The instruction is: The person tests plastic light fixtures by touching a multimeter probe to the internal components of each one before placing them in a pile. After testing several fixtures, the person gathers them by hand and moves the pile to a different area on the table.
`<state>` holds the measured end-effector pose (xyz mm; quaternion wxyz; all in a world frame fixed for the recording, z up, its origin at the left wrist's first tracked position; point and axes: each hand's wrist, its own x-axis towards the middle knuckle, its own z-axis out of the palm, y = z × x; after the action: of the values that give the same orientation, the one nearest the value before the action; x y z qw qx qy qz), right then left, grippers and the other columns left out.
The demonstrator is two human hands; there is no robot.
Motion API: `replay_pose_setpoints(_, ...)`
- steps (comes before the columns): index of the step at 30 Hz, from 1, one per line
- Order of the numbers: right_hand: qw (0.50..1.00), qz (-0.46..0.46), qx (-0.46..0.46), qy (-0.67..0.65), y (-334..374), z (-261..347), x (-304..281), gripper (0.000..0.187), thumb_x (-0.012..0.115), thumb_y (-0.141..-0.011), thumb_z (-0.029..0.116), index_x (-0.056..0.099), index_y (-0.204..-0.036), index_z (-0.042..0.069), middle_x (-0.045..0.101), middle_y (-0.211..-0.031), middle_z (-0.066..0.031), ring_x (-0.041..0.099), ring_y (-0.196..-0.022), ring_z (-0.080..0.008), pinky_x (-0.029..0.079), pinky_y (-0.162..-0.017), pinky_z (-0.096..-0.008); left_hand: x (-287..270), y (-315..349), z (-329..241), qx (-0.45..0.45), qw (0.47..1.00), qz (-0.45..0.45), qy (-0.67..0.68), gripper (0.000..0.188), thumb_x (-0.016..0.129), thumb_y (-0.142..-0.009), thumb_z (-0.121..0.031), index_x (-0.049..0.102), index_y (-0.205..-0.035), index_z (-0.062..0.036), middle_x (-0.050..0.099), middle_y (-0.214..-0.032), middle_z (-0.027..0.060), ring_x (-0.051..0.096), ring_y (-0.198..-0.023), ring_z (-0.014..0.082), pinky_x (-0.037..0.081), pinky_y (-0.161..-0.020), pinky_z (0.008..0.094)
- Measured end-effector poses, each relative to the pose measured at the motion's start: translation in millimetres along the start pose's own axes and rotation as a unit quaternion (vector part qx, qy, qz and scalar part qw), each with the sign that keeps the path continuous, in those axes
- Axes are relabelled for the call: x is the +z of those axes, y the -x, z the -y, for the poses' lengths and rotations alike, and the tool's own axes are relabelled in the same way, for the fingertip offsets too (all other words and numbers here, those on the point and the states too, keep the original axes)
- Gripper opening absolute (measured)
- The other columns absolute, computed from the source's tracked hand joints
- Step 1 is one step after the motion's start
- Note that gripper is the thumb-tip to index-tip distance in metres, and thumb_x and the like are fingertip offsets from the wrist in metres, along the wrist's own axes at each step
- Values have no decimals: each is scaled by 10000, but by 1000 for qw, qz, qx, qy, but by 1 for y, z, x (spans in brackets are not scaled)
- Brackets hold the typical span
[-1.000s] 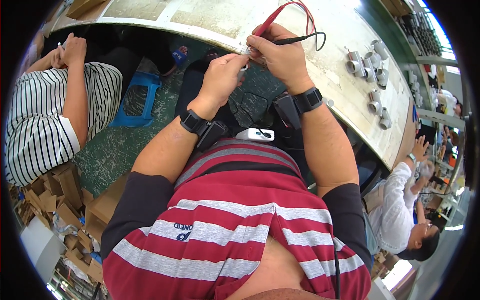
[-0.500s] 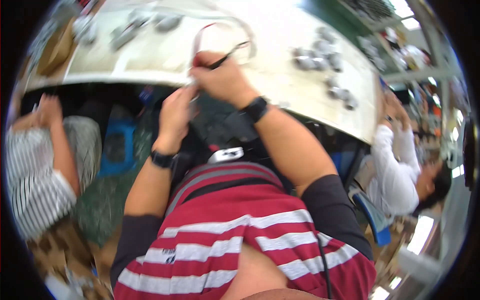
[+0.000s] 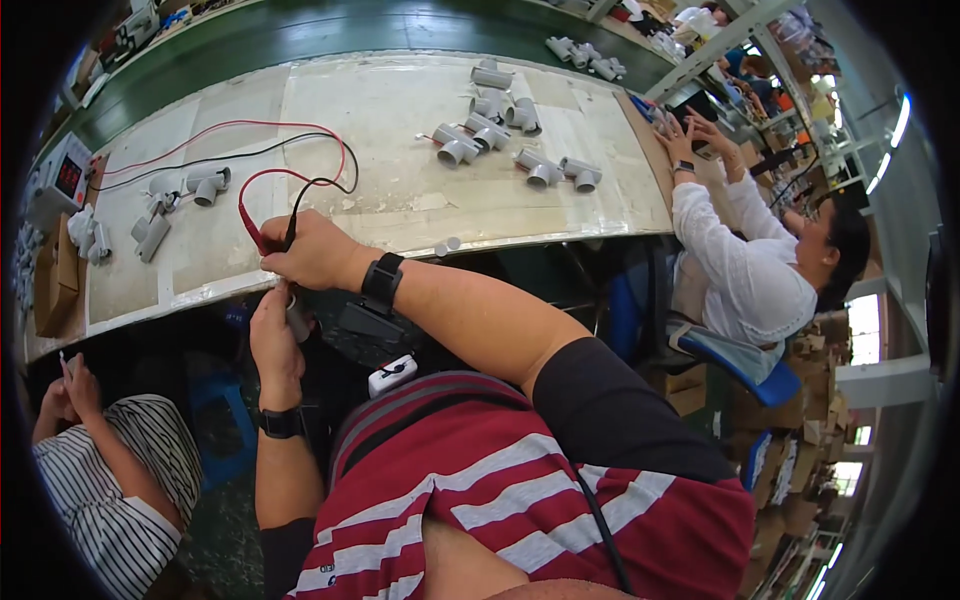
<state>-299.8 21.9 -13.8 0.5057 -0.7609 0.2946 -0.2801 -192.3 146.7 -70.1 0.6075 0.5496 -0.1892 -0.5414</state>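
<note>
Meter [image 3: 58, 183] newly in view at the tabletop's [image 3: 345, 95] left edge, perhaps permitting a reading; right grip [image 3: 315, 252] grasps red probe [image 3: 249, 228] and black probe [image 3: 291, 232], left grip [image 3: 273, 338] grey fitting [image 3: 297, 318].

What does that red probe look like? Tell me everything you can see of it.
The red probe is a slim, plastic-looking stick, slanting down into the right hand's grip; its tip cannot be made out. From its upper end a thin red wire curls over the table, running back toward the white box on the left.
</note>
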Motion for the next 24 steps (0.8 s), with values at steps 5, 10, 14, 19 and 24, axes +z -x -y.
replay_pose_setpoints(5,1000,2,-1,24,-3,-1,-2,227,723,-807,185,729,-984,42,724,-882,-200,703,-826,-365,558,-753,-401,0,-4,-1,4,1000,18,-2,329,533,-1081,-324,670,-1074,-25,647,-913,31,606,-698,135,490,-607,285)
replay_pose_setpoints(10,999,1,-5,45,-2,-3,-1,223,727,-796,192,727,-967,48,721,-867,-193,700,-822,-364,557,-750,-404,5,1,-3,-3,1000,-4,6,329,529,-1083,-320,668,-1079,-22,658,-930,37,607,-691,141,489,-607,283)
replay_pose_setpoints(14,1000,8,0,23,-2,-6,-1,214,726,-825,203,693,-948,31,708,-842,-168,673,-764,-287,535,-738,-368,4,-1,0,0,1000,-6,-2,336,534,-1080,-322,671,-1102,-17,671,-956,44,615,-697,144,494,-605,281)
replay_pose_setpoints(19,1000,-2,-11,19,-1,-11,0,219,722,-825,207,695,-953,32,705,-841,-173,664,-758,-299,535,-739,-373,-6,-7,7,-5,1000,7,-19,368,535,-1079,-355,657,-1213,-35,695,-1029,62,641,-742,154,529,-640,296)
replay_pose_setpoints(24,999,-5,-18,31,-2,-11,-1,222,725,-820,211,700,-958,39,706,-851,-177,673,-778,-311,538,-746,-378,-7,-10,8,-6,1000,5,-22,363,539,-1078,-354,657,-1208,-37,694,-1024,62,642,-745,156,528,-638,298)
